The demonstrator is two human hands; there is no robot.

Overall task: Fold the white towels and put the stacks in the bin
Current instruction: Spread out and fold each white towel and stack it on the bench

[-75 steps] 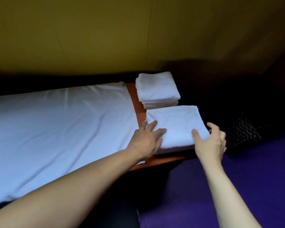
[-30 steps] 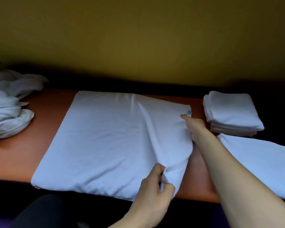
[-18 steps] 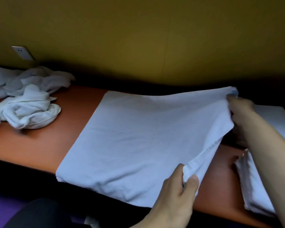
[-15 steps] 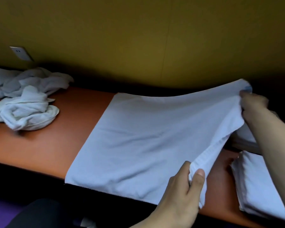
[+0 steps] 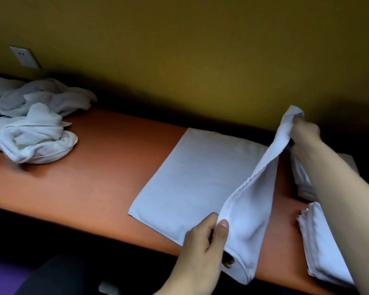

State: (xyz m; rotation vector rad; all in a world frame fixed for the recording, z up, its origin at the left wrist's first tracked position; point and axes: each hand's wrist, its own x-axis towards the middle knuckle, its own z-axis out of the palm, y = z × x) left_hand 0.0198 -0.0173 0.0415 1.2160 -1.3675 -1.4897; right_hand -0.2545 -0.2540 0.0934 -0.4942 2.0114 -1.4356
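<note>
Olive-yellow wall panelling backs an orange-brown desk, on which a white towel is seen partway through a fold. Its right edge is held up off the desk by both hands: the near corner is pinched between thumb and fingers of the left hand, and the far corner is gripped in the closed right hand, raised above the desk's back edge. Compared with half a second earlier, the lifted edge has been carried further leftward over the flat part of the towel, so that less of the cloth lies spread and the raised flap stands steeper — the left hand has come lower and nearer the desk's front edge. Unfolded towels lie heaped at the left end of the desk, well apart from the work. Folded towels sit at the right end, partly hidden behind the right forearm, with a second stack just beyond. A wall socket is mounted above the heap. No writing or label can be read anywhere.
</note>
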